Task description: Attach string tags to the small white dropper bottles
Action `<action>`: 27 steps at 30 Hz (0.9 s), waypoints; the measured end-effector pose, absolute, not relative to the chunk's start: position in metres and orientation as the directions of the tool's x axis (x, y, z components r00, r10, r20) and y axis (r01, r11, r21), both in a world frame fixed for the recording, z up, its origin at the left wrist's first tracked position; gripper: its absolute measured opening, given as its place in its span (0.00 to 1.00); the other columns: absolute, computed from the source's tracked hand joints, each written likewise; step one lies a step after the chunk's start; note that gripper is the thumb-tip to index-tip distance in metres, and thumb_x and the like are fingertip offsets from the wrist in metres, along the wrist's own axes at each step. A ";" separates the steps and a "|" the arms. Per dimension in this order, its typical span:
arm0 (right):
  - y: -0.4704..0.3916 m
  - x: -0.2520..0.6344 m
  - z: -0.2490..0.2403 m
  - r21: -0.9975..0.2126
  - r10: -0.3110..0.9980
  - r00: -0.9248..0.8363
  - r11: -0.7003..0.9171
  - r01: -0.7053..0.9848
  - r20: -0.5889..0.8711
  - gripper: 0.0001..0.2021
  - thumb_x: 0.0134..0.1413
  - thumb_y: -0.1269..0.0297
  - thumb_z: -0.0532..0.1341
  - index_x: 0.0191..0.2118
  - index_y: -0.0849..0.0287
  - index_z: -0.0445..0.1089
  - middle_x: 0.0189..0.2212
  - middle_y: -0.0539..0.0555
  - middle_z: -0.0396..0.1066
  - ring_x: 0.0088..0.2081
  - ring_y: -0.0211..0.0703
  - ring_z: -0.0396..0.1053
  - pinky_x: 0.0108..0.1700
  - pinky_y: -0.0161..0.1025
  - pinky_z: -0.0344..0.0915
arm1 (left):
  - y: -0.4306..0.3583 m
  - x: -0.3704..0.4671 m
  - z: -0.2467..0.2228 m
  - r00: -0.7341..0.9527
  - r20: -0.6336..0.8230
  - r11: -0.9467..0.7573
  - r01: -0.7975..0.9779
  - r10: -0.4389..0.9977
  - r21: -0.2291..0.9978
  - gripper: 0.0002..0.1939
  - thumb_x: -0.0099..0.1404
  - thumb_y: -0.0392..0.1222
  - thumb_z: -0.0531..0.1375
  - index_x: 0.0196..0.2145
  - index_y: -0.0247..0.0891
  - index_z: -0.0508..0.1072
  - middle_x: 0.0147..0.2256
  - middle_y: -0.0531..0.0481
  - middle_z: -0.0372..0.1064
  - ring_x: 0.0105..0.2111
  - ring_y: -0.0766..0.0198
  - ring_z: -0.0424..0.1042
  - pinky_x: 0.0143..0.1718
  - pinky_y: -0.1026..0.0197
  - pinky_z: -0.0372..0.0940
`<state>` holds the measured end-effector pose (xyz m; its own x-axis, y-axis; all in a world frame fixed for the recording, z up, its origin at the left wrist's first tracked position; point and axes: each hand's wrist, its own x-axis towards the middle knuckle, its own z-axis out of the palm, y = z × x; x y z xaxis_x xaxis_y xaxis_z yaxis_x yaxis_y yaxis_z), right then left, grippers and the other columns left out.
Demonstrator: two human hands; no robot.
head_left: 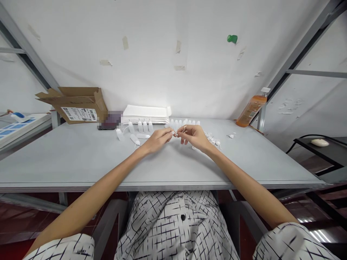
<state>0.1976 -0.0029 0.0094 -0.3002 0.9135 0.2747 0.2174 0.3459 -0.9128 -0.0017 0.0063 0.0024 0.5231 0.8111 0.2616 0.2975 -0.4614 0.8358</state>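
Both hands meet above the middle of the table, fingertips almost touching. My right hand (193,136) is closed in a pinch on a small white plastic cap (176,134), and a thin white strand shows by its fingers. My left hand (159,139) is pinched close beside it; what lies in its fingertips is too small to make out. Left of the hands are several small white squeeze bottles (145,126), some upright and some lying down. Behind the hands stands a row of similar bottles (176,123). A pile of small white caps (213,139) lies beyond my right wrist.
At the back of the grey table (89,159) are an open cardboard box (81,104), a dark, partly blurred object (112,121) and a stack of white sheets (146,113). An orange bottle (251,110) leans at the back right. A small white piece (230,136) lies nearby.
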 end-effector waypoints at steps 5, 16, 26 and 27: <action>-0.001 0.199 0.008 -0.909 0.911 -0.298 0.356 0.216 0.286 0.10 0.50 0.58 0.66 0.32 0.62 0.74 0.27 0.52 0.72 0.24 0.37 0.71 0.25 0.34 0.66 | 0.009 -0.002 0.000 0.531 0.313 -0.550 0.374 0.787 0.747 0.15 0.68 0.49 0.53 0.38 0.35 0.73 0.33 0.50 0.67 0.32 0.65 0.64 0.33 0.63 0.58; -0.001 0.201 0.007 -0.906 0.911 -0.284 0.365 0.212 0.300 0.08 0.49 0.62 0.63 0.31 0.62 0.75 0.28 0.53 0.73 0.24 0.36 0.71 0.25 0.34 0.66 | 0.011 -0.002 -0.002 0.507 0.345 -0.593 0.487 0.790 0.641 0.19 0.68 0.51 0.54 0.45 0.36 0.76 0.41 0.47 0.75 0.38 0.61 0.69 0.34 0.61 0.59; 0.000 0.199 0.006 -0.912 0.916 -0.275 0.354 0.209 0.292 0.07 0.48 0.63 0.63 0.31 0.62 0.76 0.25 0.51 0.72 0.22 0.35 0.70 0.25 0.34 0.66 | 0.011 -0.003 -0.003 0.531 0.288 -0.578 0.531 0.797 0.619 0.21 0.70 0.51 0.49 0.50 0.39 0.75 0.47 0.46 0.76 0.43 0.57 0.71 0.41 0.57 0.62; 0.000 0.198 0.006 -0.912 0.917 -0.274 0.351 0.211 0.290 0.07 0.48 0.63 0.64 0.31 0.62 0.76 0.25 0.51 0.72 0.22 0.36 0.70 0.25 0.34 0.66 | 0.010 -0.003 -0.003 0.527 0.284 -0.572 0.534 0.801 0.623 0.22 0.70 0.51 0.50 0.52 0.39 0.75 0.50 0.46 0.75 0.46 0.55 0.71 0.44 0.56 0.62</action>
<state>0.1982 -0.0003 0.0059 -0.2745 0.9169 0.2897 0.2110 0.3514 -0.9121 -0.0029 0.0102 -0.0031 0.5266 0.8012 0.2842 0.5336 -0.5718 0.6231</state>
